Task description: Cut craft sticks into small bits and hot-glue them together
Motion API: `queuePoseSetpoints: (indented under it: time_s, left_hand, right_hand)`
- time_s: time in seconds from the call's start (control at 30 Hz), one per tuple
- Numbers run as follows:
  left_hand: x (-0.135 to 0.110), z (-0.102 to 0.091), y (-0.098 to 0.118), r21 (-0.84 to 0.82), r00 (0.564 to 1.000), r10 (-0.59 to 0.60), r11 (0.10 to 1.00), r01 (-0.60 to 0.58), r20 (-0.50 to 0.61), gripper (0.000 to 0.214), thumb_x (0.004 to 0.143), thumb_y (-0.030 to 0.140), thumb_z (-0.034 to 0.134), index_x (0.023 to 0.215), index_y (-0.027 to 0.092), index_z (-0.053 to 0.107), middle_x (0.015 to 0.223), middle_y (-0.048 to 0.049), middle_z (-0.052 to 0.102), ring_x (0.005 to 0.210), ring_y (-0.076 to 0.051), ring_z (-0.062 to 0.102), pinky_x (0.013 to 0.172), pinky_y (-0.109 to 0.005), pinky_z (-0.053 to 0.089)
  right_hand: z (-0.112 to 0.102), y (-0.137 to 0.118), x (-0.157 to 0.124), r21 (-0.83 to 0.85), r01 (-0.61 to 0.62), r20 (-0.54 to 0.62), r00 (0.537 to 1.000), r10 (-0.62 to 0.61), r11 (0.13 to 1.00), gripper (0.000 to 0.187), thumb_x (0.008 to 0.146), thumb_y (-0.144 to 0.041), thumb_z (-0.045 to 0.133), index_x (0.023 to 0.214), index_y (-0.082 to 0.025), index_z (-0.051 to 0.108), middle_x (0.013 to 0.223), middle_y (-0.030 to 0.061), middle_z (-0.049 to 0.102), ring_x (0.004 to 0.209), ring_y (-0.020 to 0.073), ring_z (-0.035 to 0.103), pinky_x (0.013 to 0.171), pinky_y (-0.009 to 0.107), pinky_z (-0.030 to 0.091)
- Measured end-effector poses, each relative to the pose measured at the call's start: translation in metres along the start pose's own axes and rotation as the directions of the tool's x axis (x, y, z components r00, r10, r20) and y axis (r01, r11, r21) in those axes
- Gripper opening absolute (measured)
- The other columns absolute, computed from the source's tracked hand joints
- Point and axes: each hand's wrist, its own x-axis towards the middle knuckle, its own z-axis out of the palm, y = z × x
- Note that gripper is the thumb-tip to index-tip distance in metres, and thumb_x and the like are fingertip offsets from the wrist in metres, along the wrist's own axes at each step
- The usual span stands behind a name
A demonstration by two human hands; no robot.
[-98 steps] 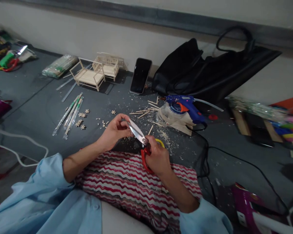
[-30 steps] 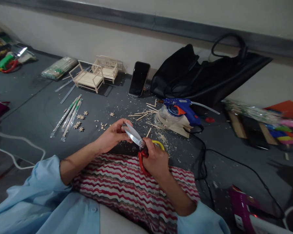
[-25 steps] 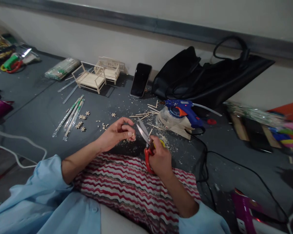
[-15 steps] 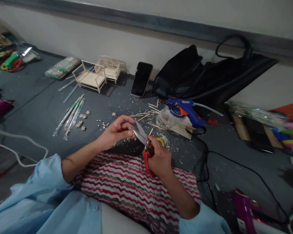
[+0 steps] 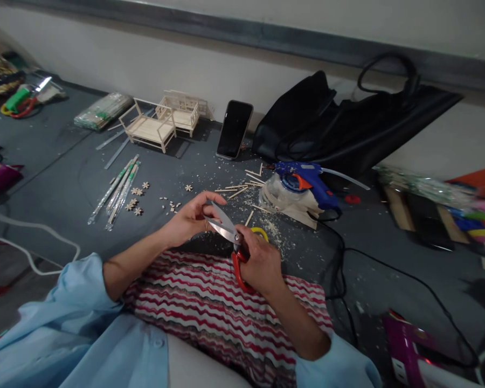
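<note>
Gripping the scissors [image 5: 237, 237] with the right hand [image 5: 262, 261], with fingers well curled around the red handle [image 5: 236, 269] and the yellow handle [image 5: 262, 232]. Held in the air, near the front edge of the grey table [image 5: 64, 140] and in front of the striped cloth [image 5: 226, 312] on the lap. Lying along a diagonal line, from lower right at the handles to upper left at the tips. Pointing away from the body and to the left, straight toward the fingers of the left hand [image 5: 189, 218]. Parted at the blades [image 5: 223, 230] by a narrow gap, not fully spread.

On the left hand, half curled, with bent fingers at the tips of the scissors and partly hidden behind them. Not possible to tell if holding something there, nor if touching the metal.

Behind the hands, on the table, some loose thin wooden sticks [image 5: 238, 192], and to the left of these, tiny cut pieces [image 5: 172, 206] and flower-shaped pieces [image 5: 134, 192]. To the right, a blue glue gun [image 5: 312, 178] above a clear jar [image 5: 271, 194], with nozzle toward the left. Farther back, a small wooden bench [image 5: 151, 129] and an upright, slightly tilted phone [image 5: 235, 130].
</note>
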Motion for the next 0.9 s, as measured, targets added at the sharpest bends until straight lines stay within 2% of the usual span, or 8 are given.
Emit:
queuePoseSetpoints:
  time_s: [0.33, 0.63, 0.9]
  left_hand:
    - [0.0011, -0.0019, -0.0010, 0.003, 1.000, -0.020, 1.000, 0.020, -0.014, 0.039, 0.078, 0.018, 0.074, 0.113, 0.021, 0.055, 0.081, -0.0002, 0.070, 0.072, -0.011, 0.065, 0.068, -0.021, 0.048]
    - [-0.0007, -0.0001, 0.0017, 0.008, 0.999, -0.038, 0.999, 0.038, -0.026, 0.043, 0.076, 0.016, 0.074, 0.114, 0.021, 0.054, 0.079, -0.0002, 0.070, 0.069, -0.011, 0.064, 0.066, -0.021, 0.048]
    - [0.0002, 0.0004, 0.0084, 0.008, 0.999, -0.037, 0.999, 0.037, -0.021, 0.041, 0.075, 0.019, 0.076, 0.109, 0.020, 0.054, 0.074, 0.0032, 0.065, 0.064, -0.008, 0.060, 0.062, -0.019, 0.046]
  right_hand:
    - [-0.0007, -0.0016, -0.0011, -0.043, 0.012, 0.003, 1.000, -0.012, 0.999, 0.050, 0.075, -0.019, 0.056, 0.124, -0.019, 0.058, 0.089, 0.0063, 0.070, 0.082, 0.0232, 0.063, 0.072, 0.032, 0.048]
    - [0.0029, -0.0050, -0.0036, -0.117, -0.005, 0.001, 1.000, 0.006, 0.993, 0.052, 0.072, -0.019, 0.056, 0.124, -0.019, 0.059, 0.087, 0.0063, 0.070, 0.080, 0.0225, 0.063, 0.070, 0.030, 0.047]
    - [0.0087, -0.0067, -0.0067, -0.141, -0.073, 0.015, 0.997, 0.076, 0.987, 0.038, 0.071, -0.018, 0.053, 0.107, -0.022, 0.063, 0.062, -0.0001, 0.064, 0.059, 0.0188, 0.059, 0.056, 0.026, 0.039]
